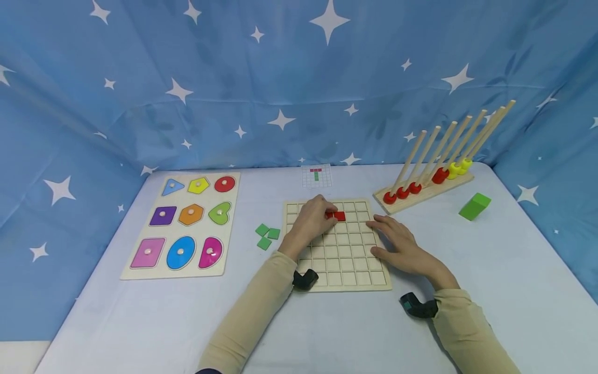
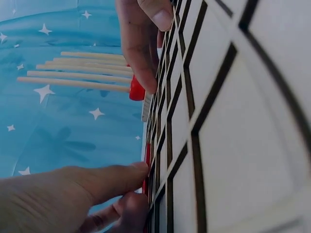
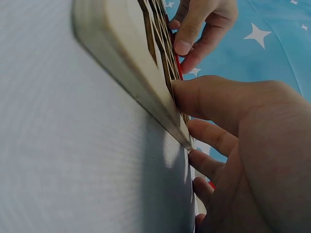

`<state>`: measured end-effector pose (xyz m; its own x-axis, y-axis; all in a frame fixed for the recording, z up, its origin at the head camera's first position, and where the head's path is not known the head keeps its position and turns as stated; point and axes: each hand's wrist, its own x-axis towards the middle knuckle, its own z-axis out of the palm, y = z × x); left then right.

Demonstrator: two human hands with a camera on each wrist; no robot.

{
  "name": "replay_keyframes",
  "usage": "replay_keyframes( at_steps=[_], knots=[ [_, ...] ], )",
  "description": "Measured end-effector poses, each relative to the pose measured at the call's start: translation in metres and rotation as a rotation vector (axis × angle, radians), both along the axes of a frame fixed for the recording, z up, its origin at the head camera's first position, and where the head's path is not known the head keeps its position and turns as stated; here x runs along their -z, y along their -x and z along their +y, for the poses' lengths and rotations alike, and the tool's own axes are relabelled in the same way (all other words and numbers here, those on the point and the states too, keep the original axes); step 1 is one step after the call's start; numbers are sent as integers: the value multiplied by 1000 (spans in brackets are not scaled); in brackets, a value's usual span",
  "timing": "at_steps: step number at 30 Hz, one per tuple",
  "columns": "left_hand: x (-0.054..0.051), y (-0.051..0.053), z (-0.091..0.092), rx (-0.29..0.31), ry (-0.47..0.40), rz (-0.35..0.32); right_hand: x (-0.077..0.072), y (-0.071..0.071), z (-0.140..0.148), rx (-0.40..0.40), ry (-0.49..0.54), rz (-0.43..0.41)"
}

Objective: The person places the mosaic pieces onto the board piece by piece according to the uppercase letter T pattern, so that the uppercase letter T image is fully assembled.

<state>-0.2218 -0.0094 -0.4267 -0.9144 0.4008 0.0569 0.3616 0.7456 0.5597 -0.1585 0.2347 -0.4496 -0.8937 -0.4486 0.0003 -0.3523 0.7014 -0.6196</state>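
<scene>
grid board (image 1: 345, 252) lies on white table (image 1: 336, 337), starry curtain (image 1: 261, 67) behind.

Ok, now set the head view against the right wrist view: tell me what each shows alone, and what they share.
Only the head view shows the shape puzzle, the loose green tiles, the pattern card and the green block.

Only the right wrist view shows the grid board's thick side wall close up.

Both show the grid board, red tiles, the left hand, the right hand and the starry backdrop.
</scene>
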Motion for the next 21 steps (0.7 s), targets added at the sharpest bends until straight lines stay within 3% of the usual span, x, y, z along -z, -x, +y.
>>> replay_keyframes(
  at_steps=[8, 12, 17, 21],
  knots=[
    [3, 1, -14, 59, -137, -135, -2, -2, 4, 3, -31, -62],
    [0, 0, -29, 76, -171, -136, -2, -1, 4, -9, -66, -115],
    [-8, 0, -54, 105, -158, -123, -8, -1, 5, -52, -85, -161],
    [-16, -2, -85, 96, -107, -143, -14, 0, 5, -70, -41, -213]
  ],
)
